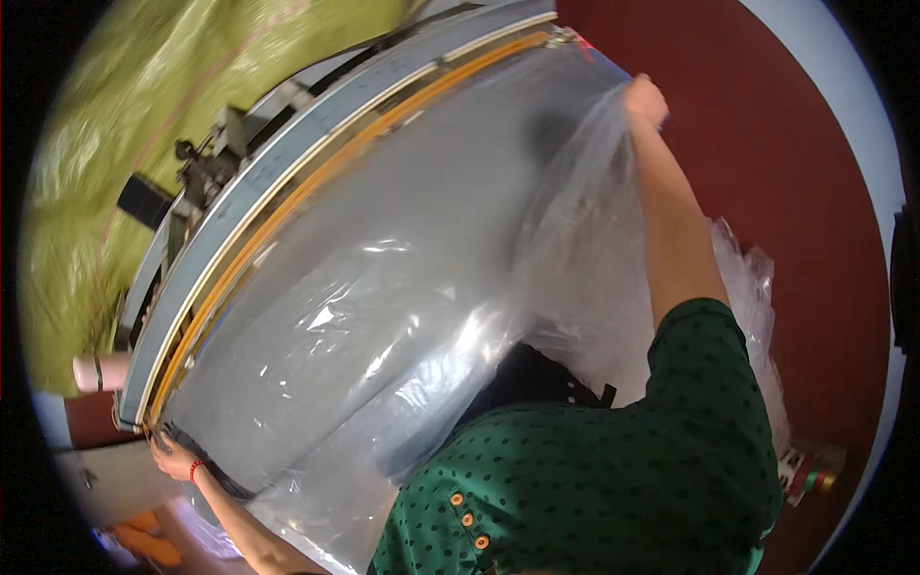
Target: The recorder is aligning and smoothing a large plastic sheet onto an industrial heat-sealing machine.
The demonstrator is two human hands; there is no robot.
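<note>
One clear plastic sheet [355, 307] lies along an orange strip [287, 208]; the right hand [648, 101], reaching forward, clamps its upper-right edge between fingers; the left hand [175, 457], outstretched, meets its lower-left end, finger closure unclear.

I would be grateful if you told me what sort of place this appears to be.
Probably a workshop or small factory: there is a long grey machine bar with an orange strip along it, and a broad clear plastic sheet spread beside it.

Clr plastic [316, 316], dk-dotted grn shirt [594, 470]
</note>
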